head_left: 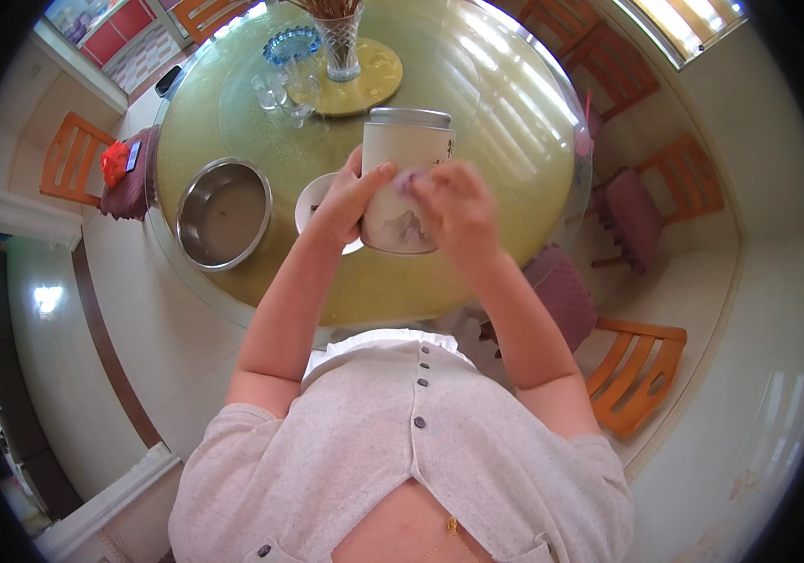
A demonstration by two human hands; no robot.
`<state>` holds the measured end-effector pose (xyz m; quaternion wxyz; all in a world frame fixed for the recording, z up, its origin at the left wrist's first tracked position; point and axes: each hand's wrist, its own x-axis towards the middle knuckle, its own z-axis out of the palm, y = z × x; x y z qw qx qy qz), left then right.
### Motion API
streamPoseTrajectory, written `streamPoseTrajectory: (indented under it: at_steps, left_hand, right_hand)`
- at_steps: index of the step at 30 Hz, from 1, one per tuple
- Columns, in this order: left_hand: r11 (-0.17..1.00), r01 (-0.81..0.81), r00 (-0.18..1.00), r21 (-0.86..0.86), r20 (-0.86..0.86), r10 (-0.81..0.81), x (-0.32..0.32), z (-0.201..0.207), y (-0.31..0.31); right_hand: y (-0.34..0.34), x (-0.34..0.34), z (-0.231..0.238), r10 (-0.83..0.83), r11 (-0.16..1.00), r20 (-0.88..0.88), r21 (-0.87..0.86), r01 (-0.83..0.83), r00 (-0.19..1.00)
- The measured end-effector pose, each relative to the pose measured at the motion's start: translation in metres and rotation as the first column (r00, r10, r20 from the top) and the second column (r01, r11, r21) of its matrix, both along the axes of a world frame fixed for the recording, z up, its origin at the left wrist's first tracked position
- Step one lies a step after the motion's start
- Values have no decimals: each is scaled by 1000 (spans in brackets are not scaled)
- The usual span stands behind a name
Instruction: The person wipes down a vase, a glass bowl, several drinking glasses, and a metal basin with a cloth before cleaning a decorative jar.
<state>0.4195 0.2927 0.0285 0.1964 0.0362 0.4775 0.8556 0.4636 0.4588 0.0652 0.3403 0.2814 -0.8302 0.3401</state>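
Observation:
My left hand [344, 199] is wrapped round the left side of a white canister [392, 144] with a silver-grey lid, dark lettering and a grey painted pattern low on its front. It is held upright above the round table. My right hand [463, 211] has its fingers bunched against the canister's front, slightly blurred. They pinch a small pale purple cloth-like piece [408, 178], mostly covered by the fingers. Below my left hand a white plate [306, 199] lies on the table, partly hidden by the hand and canister.
A steel basin [192, 225] with cloudy liquid stands at the table's left edge. Farther back are clear drinking glasses [300, 94], a blue glass dish [291, 44] and a cut-glass vase [340, 47] on a yellow round board [378, 80]. Wooden chairs [632, 375] surround the glass-topped table [496, 122].

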Motion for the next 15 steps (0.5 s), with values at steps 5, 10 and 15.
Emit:
streamPoseTrajectory:
  at_steps: [5,10,15]
  left_hand:
    - [994,24,996,108,84,-33,-2,-6,-3]
    - [985,21,997,171,64,-33,-10,-11,-11]
    - [988,81,996,134,24,-85,-9,-8,-9]
  right_hand:
    - [-3,-22,10,-68,993,-91,-107,58,993]
    - [-8,27,-22,115,992,6,57,-116,993]
    - [-1,5,-8,96,982,74,-168,-83,993]
